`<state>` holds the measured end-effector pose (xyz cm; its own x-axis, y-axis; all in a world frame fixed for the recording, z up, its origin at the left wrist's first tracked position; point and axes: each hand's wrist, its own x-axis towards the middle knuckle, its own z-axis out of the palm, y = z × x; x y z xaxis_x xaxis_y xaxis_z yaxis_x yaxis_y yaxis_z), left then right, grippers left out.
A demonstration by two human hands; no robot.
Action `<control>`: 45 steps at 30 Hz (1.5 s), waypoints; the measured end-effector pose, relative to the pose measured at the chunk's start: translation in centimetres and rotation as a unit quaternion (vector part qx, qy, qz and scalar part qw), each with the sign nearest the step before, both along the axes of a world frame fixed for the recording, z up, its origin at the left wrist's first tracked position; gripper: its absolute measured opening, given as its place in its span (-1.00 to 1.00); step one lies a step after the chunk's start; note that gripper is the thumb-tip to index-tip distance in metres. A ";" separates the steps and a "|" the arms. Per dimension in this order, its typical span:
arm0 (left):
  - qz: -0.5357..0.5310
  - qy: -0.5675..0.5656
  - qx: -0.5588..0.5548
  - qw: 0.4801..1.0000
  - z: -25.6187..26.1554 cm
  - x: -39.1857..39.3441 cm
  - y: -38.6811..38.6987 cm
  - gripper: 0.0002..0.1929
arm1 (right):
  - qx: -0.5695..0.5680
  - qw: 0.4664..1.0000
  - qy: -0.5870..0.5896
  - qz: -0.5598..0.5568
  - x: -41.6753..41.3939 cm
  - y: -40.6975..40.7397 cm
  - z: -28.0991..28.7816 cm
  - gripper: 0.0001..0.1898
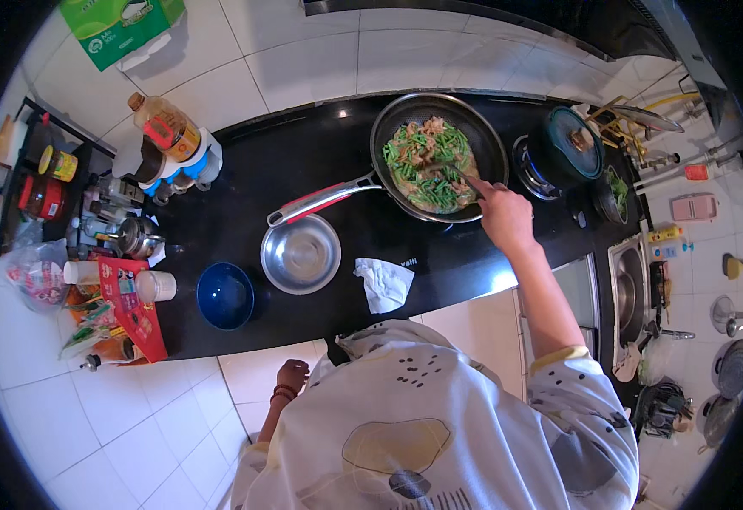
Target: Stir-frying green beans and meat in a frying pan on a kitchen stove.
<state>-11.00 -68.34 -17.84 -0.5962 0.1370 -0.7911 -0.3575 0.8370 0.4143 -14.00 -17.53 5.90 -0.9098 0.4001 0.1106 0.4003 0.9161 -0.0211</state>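
My right hand (508, 217) grips the handle of a dark cooking utensil (453, 168), whose lower end sits in the food. That food, cut green beans with pieces of meat (429, 162), lies in some liquid in a dark deep frying pan (489, 137). The pan's steel handle (330, 201), with a red part along it, points left over the rim of a bare steel bowl (301, 254). My left hand (293, 375), a beaded bracelet at its wrist, hangs beside my body below the counter edge. Its fingers look loosely curled and nothing shows in them.
Right of the pan, a lidded dark pot (572, 143) stands at a burner with blue flame (534, 172). A bowl of greens (615, 194) and the sink (628, 293) lie beyond. Nearer are a crumpled white paper towel (384, 285) and a blue bowl (225, 296). Bottles and jars (170, 131) crowd the left.
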 end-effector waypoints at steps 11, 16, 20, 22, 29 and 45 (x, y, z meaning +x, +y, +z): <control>-0.015 -0.026 -0.001 1.000 -1.8 0.3 -1.1 -0.76 | -0.021 0.999 -0.042 -0.003 0.0 0.0 1.7 -0.57; 0.004 -0.009 0.017 1.000 -1.5 0.5 -1.2 -0.74 | -0.041 0.999 0.011 0.003 -0.3 -0.9 1.3 -0.55; 0.001 0.030 0.007 1.000 -1.3 1.1 -0.8 -0.73 | -0.061 0.998 0.005 0.002 -0.1 0.4 0.2 -0.53; -0.023 0.044 0.012 0.999 -3.3 1.7 -2.3 -0.73 | -0.059 0.998 0.017 -0.005 -0.3 0.8 0.0 -0.53; -0.091 0.085 -0.021 0.992 -5.8 2.4 -3.6 -0.74 | -0.022 0.996 0.067 -0.054 -0.2 3.6 -2.5 -0.57; 0.016 -0.005 0.058 0.998 -0.6 1.2 -0.7 -0.75 | -0.047 0.996 0.069 -0.044 -2.3 4.2 -1.7 -0.60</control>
<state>-9.82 -69.04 -18.44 -0.5941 0.2088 -0.7768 -0.3872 0.7722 0.5037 -16.29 -13.37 4.23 -0.8493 0.4925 0.1899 0.4667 0.8687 -0.1659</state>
